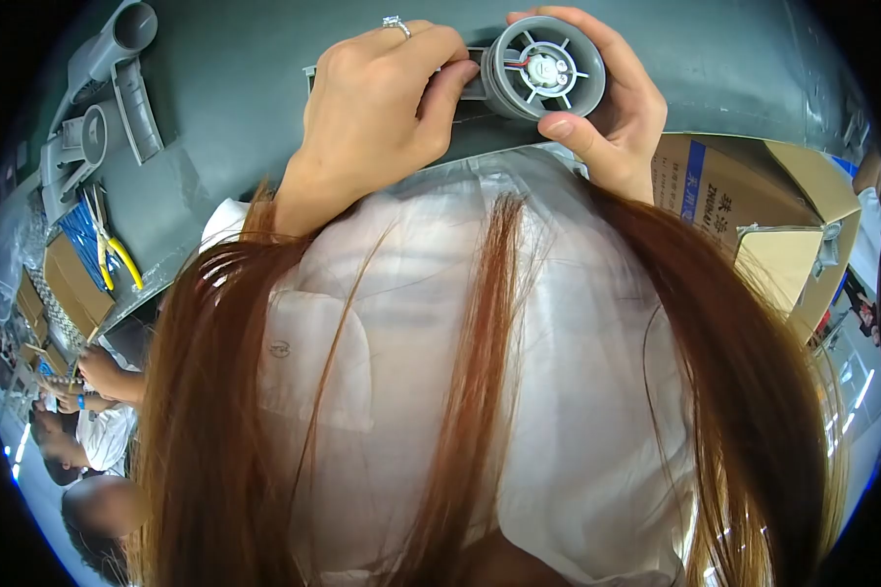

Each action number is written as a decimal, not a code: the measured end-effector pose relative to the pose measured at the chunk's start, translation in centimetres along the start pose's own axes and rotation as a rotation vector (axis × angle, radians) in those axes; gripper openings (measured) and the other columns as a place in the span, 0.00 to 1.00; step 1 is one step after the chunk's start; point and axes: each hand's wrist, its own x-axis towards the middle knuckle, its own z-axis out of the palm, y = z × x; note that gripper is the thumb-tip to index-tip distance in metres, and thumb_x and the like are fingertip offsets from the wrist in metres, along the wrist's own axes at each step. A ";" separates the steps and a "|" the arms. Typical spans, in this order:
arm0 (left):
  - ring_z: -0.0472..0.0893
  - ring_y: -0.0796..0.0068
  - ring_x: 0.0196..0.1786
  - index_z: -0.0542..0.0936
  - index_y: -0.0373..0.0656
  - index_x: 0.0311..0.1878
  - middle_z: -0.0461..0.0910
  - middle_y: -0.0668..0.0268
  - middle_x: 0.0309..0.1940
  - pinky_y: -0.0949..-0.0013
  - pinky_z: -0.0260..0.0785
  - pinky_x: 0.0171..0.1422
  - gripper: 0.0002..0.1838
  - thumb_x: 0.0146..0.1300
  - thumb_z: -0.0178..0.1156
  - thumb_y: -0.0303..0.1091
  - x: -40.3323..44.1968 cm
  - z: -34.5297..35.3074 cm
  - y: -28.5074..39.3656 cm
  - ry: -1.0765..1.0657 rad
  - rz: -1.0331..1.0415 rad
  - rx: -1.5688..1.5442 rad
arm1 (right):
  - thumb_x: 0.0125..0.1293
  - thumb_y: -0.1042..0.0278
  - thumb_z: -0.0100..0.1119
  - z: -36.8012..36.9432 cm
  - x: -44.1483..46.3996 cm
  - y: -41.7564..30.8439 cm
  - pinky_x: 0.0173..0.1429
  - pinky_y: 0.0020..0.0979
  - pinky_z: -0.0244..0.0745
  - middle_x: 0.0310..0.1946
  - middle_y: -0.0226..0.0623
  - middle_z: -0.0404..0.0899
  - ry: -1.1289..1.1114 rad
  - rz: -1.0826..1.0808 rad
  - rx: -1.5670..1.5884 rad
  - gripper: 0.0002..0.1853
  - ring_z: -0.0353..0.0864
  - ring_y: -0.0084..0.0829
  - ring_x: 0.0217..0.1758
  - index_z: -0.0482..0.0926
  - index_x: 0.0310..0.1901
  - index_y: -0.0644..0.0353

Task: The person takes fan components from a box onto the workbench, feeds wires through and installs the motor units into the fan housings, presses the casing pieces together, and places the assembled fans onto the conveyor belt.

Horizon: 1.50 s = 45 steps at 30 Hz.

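Note:
A grey round plastic housing (499,73) with a spoked ring and a white centre faces up near the top of the view. A thin red wire shows beside its centre. My right hand (617,108) is wrapped round the housing's right side, thumb at its lower rim. At the left, my left hand (377,108), with a ring on one finger, pinches the grey arm that extends from the housing. Its thumb and fingers are pressed together there, and the hand hides most of that arm.
Grey plastic parts (137,112) lie on the dark green table (225,98) at the left. Below them are yellow-handled pliers (117,256), blue wires (80,240) and a cardboard box (73,284). An open carton (744,186) stands at the right. Other people (108,430) are at lower left.

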 end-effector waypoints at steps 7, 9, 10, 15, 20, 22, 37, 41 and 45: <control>0.81 0.63 0.30 0.79 0.36 0.33 0.83 0.60 0.33 0.69 0.72 0.34 0.04 0.54 0.63 0.19 -0.3 0.1 -0.5 0.010 0.046 -0.038 | 0.45 0.68 0.78 0.5 0.5 -1.4 0.64 0.34 0.69 0.57 0.53 0.75 0.020 0.041 0.087 0.34 0.76 0.35 0.59 0.74 0.53 0.72; 0.81 0.63 0.30 0.79 0.36 0.32 0.84 0.60 0.34 0.69 0.72 0.34 0.04 0.54 0.63 0.19 -0.4 0.3 -0.5 0.023 0.051 -0.052 | 0.50 0.64 0.70 -0.1 0.6 -1.2 0.65 0.33 0.67 0.58 0.50 0.74 -0.065 -0.031 -0.102 0.36 0.75 0.34 0.59 0.67 0.61 0.69; 0.81 0.63 0.30 0.78 0.36 0.32 0.84 0.60 0.34 0.69 0.72 0.34 0.03 0.54 0.63 0.19 -0.5 0.3 -0.6 0.030 0.061 -0.052 | 0.53 0.62 0.65 -0.4 0.6 -1.2 0.66 0.33 0.67 0.59 0.48 0.73 -0.107 -0.066 -0.196 0.38 0.75 0.34 0.59 0.64 0.64 0.68; 0.81 0.64 0.29 0.78 0.36 0.31 0.84 0.60 0.35 0.69 0.73 0.33 0.03 0.54 0.62 0.19 -0.7 0.8 -0.6 0.077 0.068 -0.036 | 0.50 0.63 0.69 -0.4 2.0 -2.6 0.60 0.34 0.71 0.52 0.47 0.76 -0.222 -0.368 -0.623 0.32 0.77 0.37 0.53 0.73 0.57 0.68; 0.81 0.64 0.29 0.78 0.36 0.30 0.84 0.59 0.35 0.70 0.73 0.33 0.04 0.53 0.63 0.19 -0.9 0.8 -0.6 0.087 0.097 -0.051 | 0.40 0.65 0.77 0.6 1.8 -2.0 0.50 0.34 0.76 0.44 0.45 0.80 -0.085 -0.462 -0.861 0.31 0.81 0.41 0.45 0.77 0.48 0.67; 0.81 0.62 0.29 0.78 0.38 0.30 0.83 0.61 0.35 0.66 0.73 0.33 0.04 0.53 0.64 0.24 -1.1 1.1 -1.0 0.110 0.108 -0.075 | 0.39 0.68 0.77 0.7 2.0 -2.3 0.49 0.32 0.77 0.43 0.45 0.80 -0.087 -0.476 -0.877 0.30 0.81 0.40 0.44 0.77 0.47 0.67; 0.82 0.66 0.28 0.78 0.36 0.26 0.85 0.57 0.36 0.72 0.73 0.30 0.05 0.53 0.65 0.22 -1.4 0.8 -0.7 0.154 0.133 -0.085 | 0.45 0.46 0.77 0.1 2.1 -1.6 0.45 0.34 0.78 0.43 0.50 0.78 -0.178 -0.550 -0.915 0.38 0.81 0.43 0.41 0.76 0.49 0.70; 0.82 0.66 0.29 0.78 0.36 0.26 0.85 0.57 0.37 0.72 0.73 0.30 0.05 0.54 0.65 0.23 -1.6 1.0 -0.9 0.169 0.134 -0.094 | 0.47 0.43 0.75 0.1 1.8 -0.6 0.44 0.34 0.78 0.44 0.51 0.78 -0.136 -0.556 -0.949 0.40 0.81 0.43 0.41 0.75 0.51 0.71; 0.83 0.66 0.30 0.78 0.37 0.25 0.85 0.57 0.37 0.71 0.75 0.32 0.06 0.54 0.65 0.24 -1.7 0.8 -0.7 0.154 0.123 -0.071 | 0.50 0.43 0.73 -0.1 1.9 -0.7 0.46 0.35 0.78 0.45 0.53 0.77 -0.188 -0.540 -0.908 0.40 0.81 0.43 0.43 0.74 0.54 0.72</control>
